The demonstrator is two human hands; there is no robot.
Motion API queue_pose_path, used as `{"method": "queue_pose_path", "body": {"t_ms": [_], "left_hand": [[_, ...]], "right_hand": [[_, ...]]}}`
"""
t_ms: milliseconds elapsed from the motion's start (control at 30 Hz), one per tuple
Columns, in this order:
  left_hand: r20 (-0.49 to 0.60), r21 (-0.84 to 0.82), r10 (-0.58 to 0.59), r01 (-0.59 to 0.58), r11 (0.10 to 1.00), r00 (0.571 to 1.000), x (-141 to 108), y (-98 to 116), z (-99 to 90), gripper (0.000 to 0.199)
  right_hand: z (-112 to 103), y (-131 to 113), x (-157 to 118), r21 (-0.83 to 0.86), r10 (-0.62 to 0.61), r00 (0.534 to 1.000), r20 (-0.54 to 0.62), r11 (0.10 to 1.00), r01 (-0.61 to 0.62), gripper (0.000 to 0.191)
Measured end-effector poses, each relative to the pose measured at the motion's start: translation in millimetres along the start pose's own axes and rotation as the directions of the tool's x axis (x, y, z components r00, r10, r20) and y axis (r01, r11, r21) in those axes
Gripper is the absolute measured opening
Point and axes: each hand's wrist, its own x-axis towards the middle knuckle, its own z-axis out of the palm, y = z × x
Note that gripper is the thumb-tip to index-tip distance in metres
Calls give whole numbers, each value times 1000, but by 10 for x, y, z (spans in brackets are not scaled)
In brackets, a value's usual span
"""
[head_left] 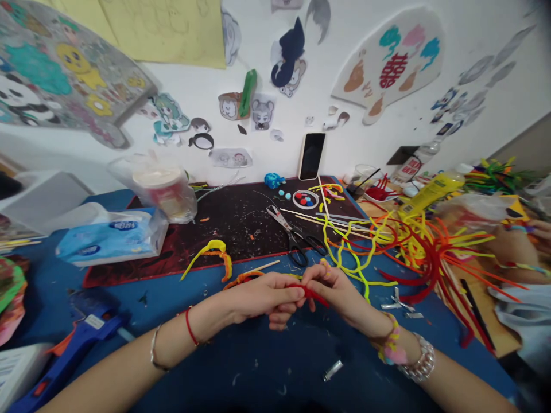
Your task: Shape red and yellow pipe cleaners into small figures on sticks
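A short red pipe cleaner (316, 296) is pinched between my two hands above the blue table mat. My left hand (275, 295) grips its left part between thumb and forefinger, with the other fingers curled under. Thumb and fingers of my right hand (329, 287) close on it from the right; one end slants down beneath them. Just beyond lie black-handled scissors (297, 241), blades pointing away and slightly parted. A bent yellow and orange pipe cleaner piece (217, 252) rests left of the scissors. Orange pipe cleaner (245, 278) shows partly behind my left wrist.
Loose yellow, red and orange pipe cleaners (434, 252) spread at the right. A blue glue gun (81, 338) and a tissue pack (114, 235) lie left. A phone (312, 156) leans on the wall. A bagged cup (161, 192) stands at the back; another person's arm (514, 246) is far right.
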Motion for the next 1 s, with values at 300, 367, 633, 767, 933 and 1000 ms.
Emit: {"method": "queue_pose_path", "body": {"t_ms": [300,367,633,767,933,1000], "left_hand": [[105,-15,-85,87,996,991,-12,-29,-53,19],[107,-14,-87,89,996,990,-12,-32,-47,19],[16,-59,9,-8,998,1000,-1,-11,-55,18],[12,-48,11,-10,999,1000,2,-18,-62,20],[-33,-79,56,-59,995,998,11,-24,-61,21],[-44,-72,45,-49,996,998,15,-26,-63,23]], "right_hand": [[-39,41,-2,-130,-104,993,53,985,110,12],[-57,36,-2,-174,-138,988,65,974,147,11],[-37,-39,4,-488,-443,895,59,769,413,8],[-35,-32,8,-515,-473,878,74,736,440,10],[-28,-1,2,-540,-465,882,72,726,427,19],[-26,13,2,-552,-458,887,58,725,411,15]]}}
